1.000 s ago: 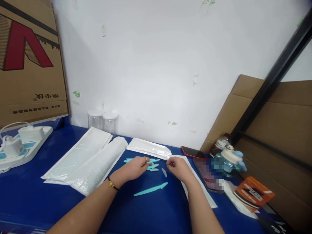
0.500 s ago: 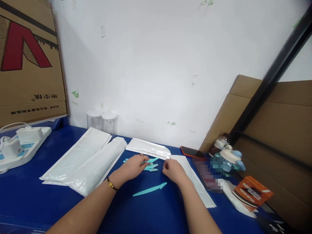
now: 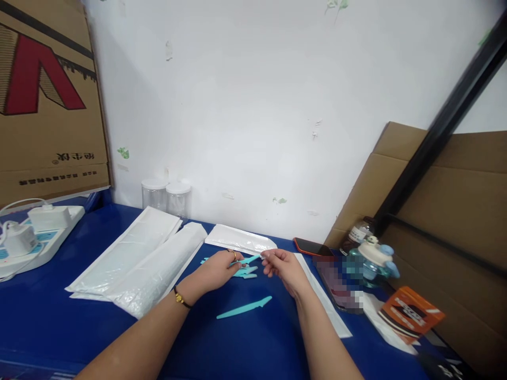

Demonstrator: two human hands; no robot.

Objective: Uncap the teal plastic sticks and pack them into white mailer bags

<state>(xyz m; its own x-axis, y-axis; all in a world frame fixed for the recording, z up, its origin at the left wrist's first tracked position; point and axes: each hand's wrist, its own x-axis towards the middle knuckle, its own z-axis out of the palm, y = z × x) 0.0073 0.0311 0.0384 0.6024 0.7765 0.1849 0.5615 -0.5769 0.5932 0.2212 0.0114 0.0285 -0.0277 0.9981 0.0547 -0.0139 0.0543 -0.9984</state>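
My left hand (image 3: pixel 219 271) is closed on a teal eyebrow razor (image 3: pixel 250 260). It rests over a small pile of like razors (image 3: pixel 247 273), partly hidden under its fingers. The fingertips of my right hand (image 3: pixel 283 269) pinch the tip of the same razor, so it spans the gap between both hands. Nearer to me, a single teal razor (image 3: pixel 243 307) lies by itself on the blue table (image 3: pixel 233 348).
Padded white mailers (image 3: pixel 130 253) lie to the left, a smaller mailer (image 3: pixel 240 239) behind the hands, and a white sheet (image 3: pixel 328 311) under the right forearm. Two lidded jars, a power strip (image 3: pixel 51 237), a phone (image 3: pixel 312 247), bottles and an orange box (image 3: pixel 412 314) stand around.
My right hand has moved slightly left and its fingertips now meet the razor's tip. My left hand stays in place with the razor.
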